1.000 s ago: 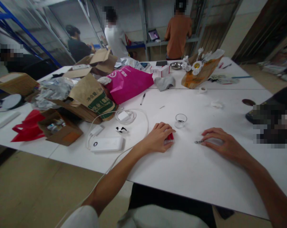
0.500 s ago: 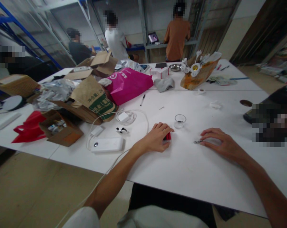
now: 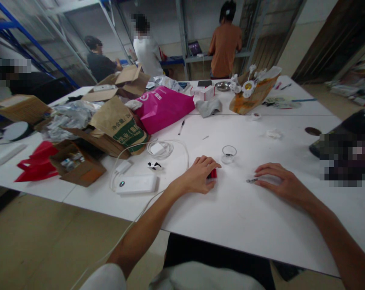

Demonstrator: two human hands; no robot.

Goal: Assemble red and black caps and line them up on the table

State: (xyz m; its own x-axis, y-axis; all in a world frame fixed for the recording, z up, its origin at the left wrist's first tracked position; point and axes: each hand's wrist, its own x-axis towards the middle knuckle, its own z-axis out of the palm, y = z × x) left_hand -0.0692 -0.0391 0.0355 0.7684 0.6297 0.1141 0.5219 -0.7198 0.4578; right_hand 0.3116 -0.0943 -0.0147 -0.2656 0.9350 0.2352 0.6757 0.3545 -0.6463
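My left hand (image 3: 199, 175) curls over a small red and black object (image 3: 212, 174) on the white table, its fingers closed around the sides. Most of that object is hidden under the palm, so its kind does not show. To the right, my right hand (image 3: 276, 181) pinches a small dark metallic piece (image 3: 251, 181) between thumb and fingertips, close to the tabletop. Its exact kind is too small to make out. Beyond and between both hands stands a small clear cup (image 3: 229, 154) with something dark inside.
Left of my arm lie a white power bank (image 3: 136, 184), a coiled cable with a charger (image 3: 158, 148) and a small box (image 3: 76, 163). A pen (image 3: 181, 127) and a magenta bag (image 3: 167, 108) are farther back. A dark bag (image 3: 345, 137) sits at right. Several people are beyond the table.
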